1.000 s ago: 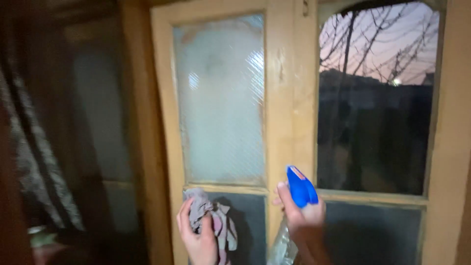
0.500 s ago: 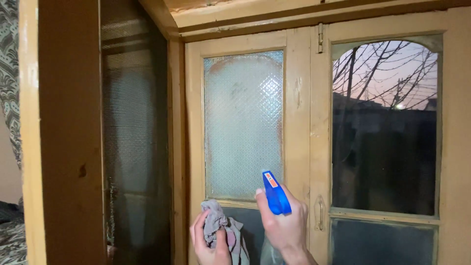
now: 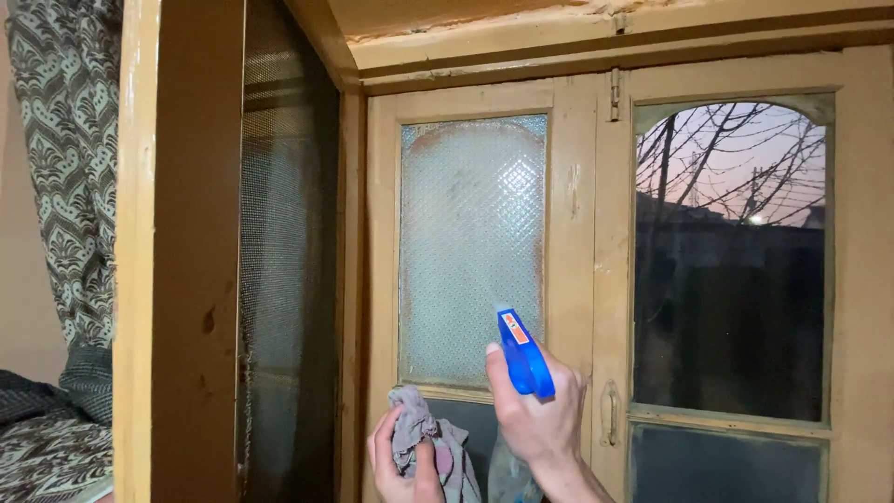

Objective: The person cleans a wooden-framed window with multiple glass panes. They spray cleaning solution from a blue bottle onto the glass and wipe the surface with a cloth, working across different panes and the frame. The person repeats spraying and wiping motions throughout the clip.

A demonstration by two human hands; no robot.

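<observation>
Head view: the right hand point(image 3: 540, 419) is wrapped tight around a spray bottle point(image 3: 523, 359) with a blue trigger head, held up in front of a frosted, patterned glass pane point(image 3: 472, 247) in a yellow wooden window frame point(image 3: 573, 224). Just to its left, low in the scene, the left hand point(image 3: 402, 461) grips a crumpled grey rag point(image 3: 433, 445) against the frame's lower edge. To the right, a clear pane point(image 3: 731, 261) shows bare branches at dusk. A patterned curtain point(image 3: 70, 158) hangs far left.

We held a clear spray bottle point(image 3: 518, 438) with a blue trigger head, upright and aimed at the frosted pane, and just beside it to the left a crumpled grey-pink rag point(image 3: 430, 445)
</observation>
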